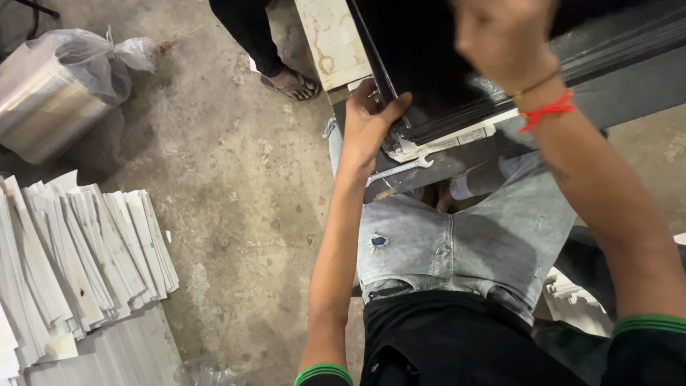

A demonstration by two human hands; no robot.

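Note:
My left hand [370,123] grips the lower corner of a stack of thin black sheets [418,64] that stands tilted on a dark metal frame [629,86]. The thumb presses on the stack's face and the fingers wrap its left edge. My right hand [504,36] is raised close to the camera and blurred, over the upper part of the black sheets; its fingers seem curled, and whether it holds anything is unclear. A red thread and a thin bangle circle that wrist [547,107]. A silver open-end wrench [396,171] lies on the frame just below my left hand.
Fanned piles of white strips [78,250] lie on the concrete floor at left. A plastic-wrapped shiny roll [50,93] sits at upper left. Another person's sandalled foot [289,82] stands near a pale board [332,39]. More white pieces [572,300] lie by my right thigh.

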